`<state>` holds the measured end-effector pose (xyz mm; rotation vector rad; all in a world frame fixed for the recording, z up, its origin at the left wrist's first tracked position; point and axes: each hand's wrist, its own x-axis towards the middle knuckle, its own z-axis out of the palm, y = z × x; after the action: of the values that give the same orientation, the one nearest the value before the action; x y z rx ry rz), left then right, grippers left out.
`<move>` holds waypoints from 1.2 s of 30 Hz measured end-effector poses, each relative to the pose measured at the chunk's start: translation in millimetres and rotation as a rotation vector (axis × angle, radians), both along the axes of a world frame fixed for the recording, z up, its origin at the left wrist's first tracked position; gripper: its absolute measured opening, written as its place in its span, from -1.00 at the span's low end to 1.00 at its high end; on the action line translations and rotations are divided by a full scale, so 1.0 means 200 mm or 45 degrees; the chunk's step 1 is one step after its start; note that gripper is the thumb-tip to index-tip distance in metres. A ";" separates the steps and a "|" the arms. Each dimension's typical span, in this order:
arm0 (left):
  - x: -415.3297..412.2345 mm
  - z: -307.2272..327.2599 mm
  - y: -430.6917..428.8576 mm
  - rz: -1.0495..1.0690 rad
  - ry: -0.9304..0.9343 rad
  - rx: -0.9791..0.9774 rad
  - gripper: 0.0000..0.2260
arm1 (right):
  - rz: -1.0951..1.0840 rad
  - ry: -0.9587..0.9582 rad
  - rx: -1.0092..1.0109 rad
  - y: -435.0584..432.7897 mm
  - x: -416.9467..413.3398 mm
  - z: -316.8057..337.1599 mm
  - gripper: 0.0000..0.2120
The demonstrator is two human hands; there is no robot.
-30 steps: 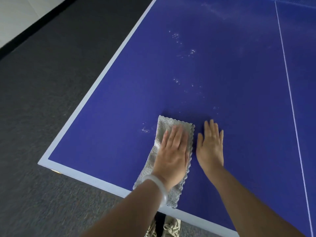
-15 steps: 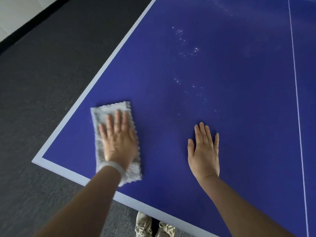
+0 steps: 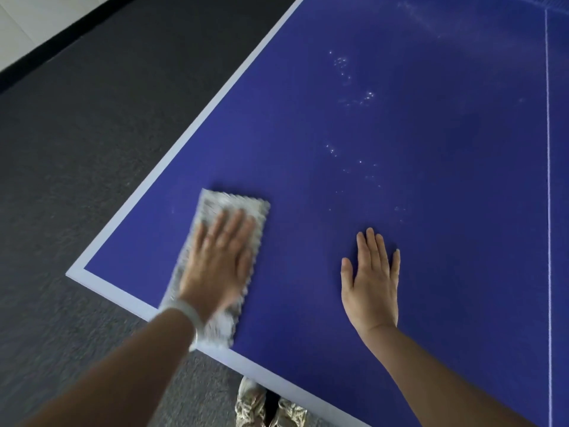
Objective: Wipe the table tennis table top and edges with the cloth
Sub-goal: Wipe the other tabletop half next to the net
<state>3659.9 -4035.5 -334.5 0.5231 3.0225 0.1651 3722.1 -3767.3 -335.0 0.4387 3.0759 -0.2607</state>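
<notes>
My left hand [image 3: 217, 263] presses flat, fingers straight, on the folded grey microfibre cloth [image 3: 229, 208], blurred, seemingly overlapping the blue table tennis table's [image 3: 431, 134] white edge. My right hand [image 3: 371, 283] rests flat, fingers straight, on bare blue.

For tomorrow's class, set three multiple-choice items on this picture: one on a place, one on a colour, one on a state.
1. Where does the cloth lie?
A. at the near left corner of the table top
B. on the floor
C. across the centre line

2. What colour is the table top?
A. green
B. blue
C. black

3. How is the right hand?
A. gripping the cloth
B. a fist raised in the air
C. flat on the table top, fingers straight

Answers: 1 A, the left hand presses it there; 2 B, the surface is plainly blue; 3 C, its palm lies flat, apart from the cloth.
</notes>
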 end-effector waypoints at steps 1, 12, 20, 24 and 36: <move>-0.06 0.00 -0.01 0.163 -0.019 0.029 -0.49 | -0.007 0.010 -0.002 0.00 0.00 0.00 -0.31; 0.49 0.00 0.53 -0.307 -0.065 0.019 -0.43 | 0.047 0.003 -0.041 0.01 0.00 0.00 -0.32; 0.05 0.01 0.09 0.159 -0.022 0.052 -0.49 | 0.020 -0.030 0.072 -0.01 0.00 -0.01 -0.31; -0.03 0.01 0.27 0.653 -0.025 0.134 -0.48 | 0.011 -0.028 0.051 -0.01 0.00 -0.01 -0.31; -0.07 0.12 -0.29 0.038 -0.012 0.252 -0.55 | -0.058 -0.051 -0.062 -0.03 -0.02 0.03 -0.43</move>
<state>3646.5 -4093.1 -309.6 0.4896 3.0229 0.4703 3719.0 -3772.4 -328.0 0.5056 3.0162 -0.3236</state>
